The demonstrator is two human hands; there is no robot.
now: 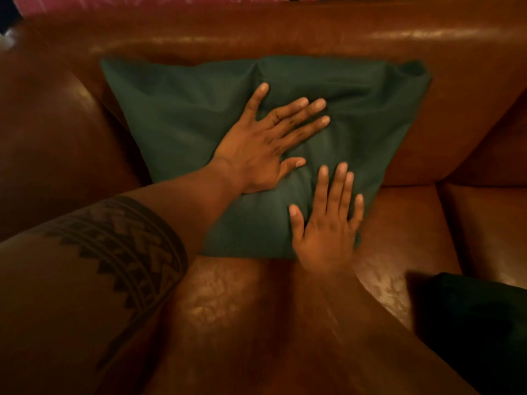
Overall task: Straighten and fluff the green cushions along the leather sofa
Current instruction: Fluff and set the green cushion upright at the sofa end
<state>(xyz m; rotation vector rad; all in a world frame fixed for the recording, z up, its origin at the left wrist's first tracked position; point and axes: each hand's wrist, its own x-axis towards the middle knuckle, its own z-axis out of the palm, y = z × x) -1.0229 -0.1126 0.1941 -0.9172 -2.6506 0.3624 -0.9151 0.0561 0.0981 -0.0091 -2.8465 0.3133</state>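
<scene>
A dark green cushion [176, 121] leans against the backrest of the brown leather sofa [313, 32], its lower edge resting on the seat. My left hand [265, 146] lies flat on the cushion's middle with fingers spread, pointing up and to the right. Lower down, my right hand [328, 223] rests flat on the cushion's bottom right part, fingers apart and slightly blurred. Neither hand grips the fabric. The cushion's top right corner is creased and folded.
The sofa's rounded left armrest [48, 132] stands beside the cushion. A second dark cushion [473, 323] shows at the lower right on the seat. Pink patterned fabric [99, 2] lies behind the backrest at the top left. A seam [440, 212] splits the seat pads at right.
</scene>
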